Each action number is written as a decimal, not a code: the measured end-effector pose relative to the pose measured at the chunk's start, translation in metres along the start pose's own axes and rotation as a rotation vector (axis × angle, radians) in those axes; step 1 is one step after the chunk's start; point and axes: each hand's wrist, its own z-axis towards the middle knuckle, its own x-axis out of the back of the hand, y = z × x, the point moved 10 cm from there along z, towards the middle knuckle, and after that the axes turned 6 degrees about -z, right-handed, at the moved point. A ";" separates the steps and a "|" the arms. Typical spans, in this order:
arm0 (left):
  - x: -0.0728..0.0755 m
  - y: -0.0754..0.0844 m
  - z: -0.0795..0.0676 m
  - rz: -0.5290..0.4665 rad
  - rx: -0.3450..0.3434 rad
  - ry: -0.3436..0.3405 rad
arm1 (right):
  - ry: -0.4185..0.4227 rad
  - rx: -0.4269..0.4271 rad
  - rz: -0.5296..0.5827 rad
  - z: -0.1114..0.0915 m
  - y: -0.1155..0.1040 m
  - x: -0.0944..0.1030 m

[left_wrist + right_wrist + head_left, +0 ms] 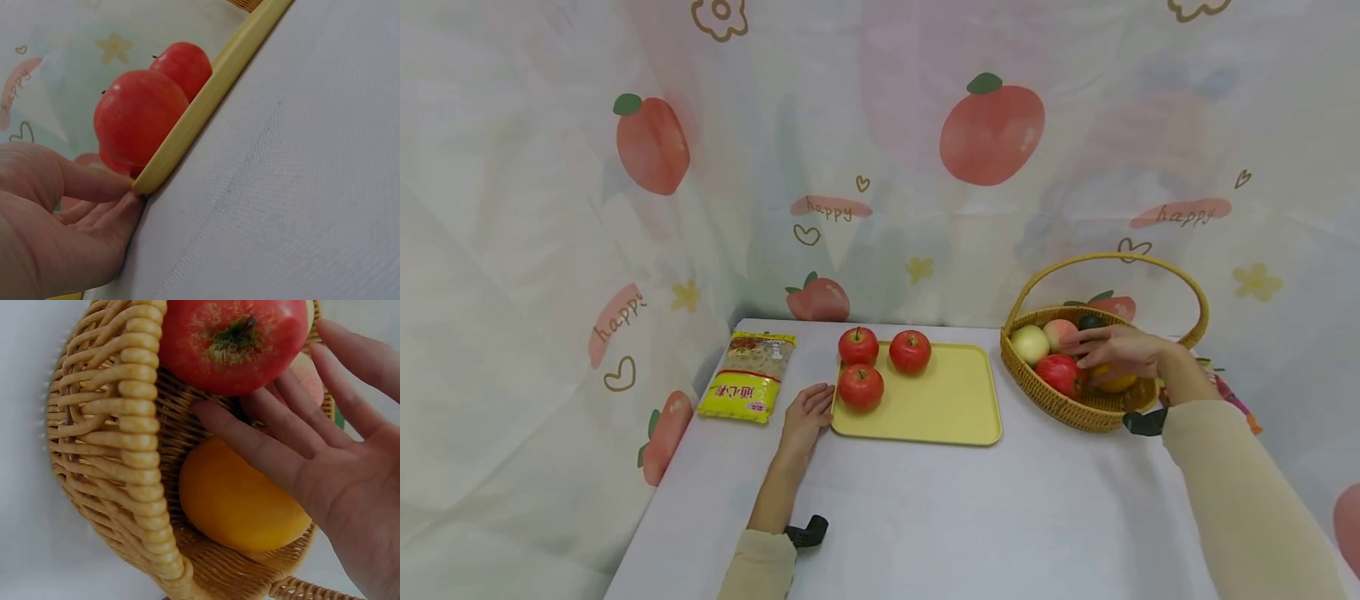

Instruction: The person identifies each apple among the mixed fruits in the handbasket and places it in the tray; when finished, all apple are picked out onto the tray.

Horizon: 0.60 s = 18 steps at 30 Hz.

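At the left end of the yellow tray (940, 400), my left hand (806, 419) pinches the rim; in the left wrist view thumb and fingers meet at the tray's corner (150, 181). Three red apples sit on the tray: a front apple (861, 388), a back-left apple (858, 346) and another apple (910, 352). My right hand (1116, 350) reaches into a wicker basket (1052, 406) with fingers spread and extended. Its fingers lie beside a red apple (237, 347) and over a yellow-orange fruit (237, 500), curled round neither.
A yellow-and-clear food packet (748, 379) lies left of the tray. The basket also holds a pale round fruit (1030, 344), a peach (1060, 333) and a dark green item (1091, 322). Its tall handle (1105, 257) arches above. Colourful fabric (1232, 396) shows behind the right wrist.
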 end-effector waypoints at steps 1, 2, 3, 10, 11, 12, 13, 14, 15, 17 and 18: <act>0.000 0.000 0.000 0.000 0.001 -0.002 | -0.011 0.000 0.003 0.001 0.001 -0.001; 0.001 0.000 0.001 0.000 0.002 -0.003 | -0.026 0.001 0.008 0.002 0.003 -0.001; 0.001 -0.001 0.001 -0.005 0.006 -0.001 | -0.037 0.001 0.015 0.003 0.004 -0.002; -0.002 0.001 -0.001 -0.008 -0.004 -0.008 | -0.139 0.015 0.073 0.006 0.009 -0.014; -0.002 0.001 -0.001 -0.006 -0.004 -0.007 | -0.151 0.017 0.073 0.006 0.009 -0.016; -0.002 0.001 -0.001 -0.003 -0.004 -0.006 | -0.158 0.017 0.072 0.007 0.009 -0.016; -0.001 0.000 0.000 0.002 -0.001 -0.002 | -0.166 0.021 0.064 0.007 0.009 -0.017; -0.001 0.000 0.000 0.006 0.002 0.002 | -0.167 0.021 0.061 0.008 0.009 -0.017; 0.000 0.000 0.001 0.011 0.007 0.009 | -0.166 0.016 0.060 0.008 0.009 -0.017; 0.001 0.000 0.001 0.024 0.011 0.016 | -0.160 0.000 0.050 0.009 0.009 -0.017; 0.002 -0.001 0.001 0.028 0.016 0.022 | -0.157 -0.008 0.045 0.010 0.009 -0.017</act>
